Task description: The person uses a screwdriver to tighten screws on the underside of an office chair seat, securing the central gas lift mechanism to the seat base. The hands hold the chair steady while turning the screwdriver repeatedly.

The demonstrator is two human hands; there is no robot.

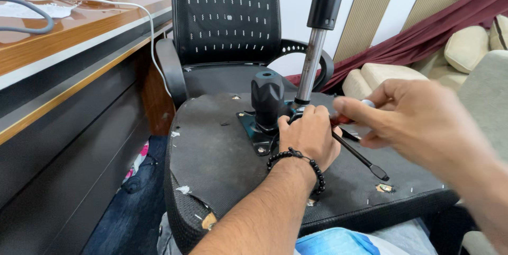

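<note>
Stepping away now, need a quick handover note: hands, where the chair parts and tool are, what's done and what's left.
Left hand: closed around the foot of the gas lift cylinder, on the mechanism plate.
Right hand: gripping the screwdriver, tip low over the seat, not touching any screw.
Upturned seat base lies across the lap; the black knob stands on the plate. A second chair stands behind.
Done: seat flipped over, the plate's screw heads exposed.
Left: plate and cylinder are on the seat.

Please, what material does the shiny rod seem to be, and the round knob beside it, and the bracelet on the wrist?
Rod: likely polished metal, since it is silvery and reflective. Knob: probably matte black plastic, with moulded ribs. Bracelet: round black beads, dull; stone, wood or plastic cannot be told.
</note>
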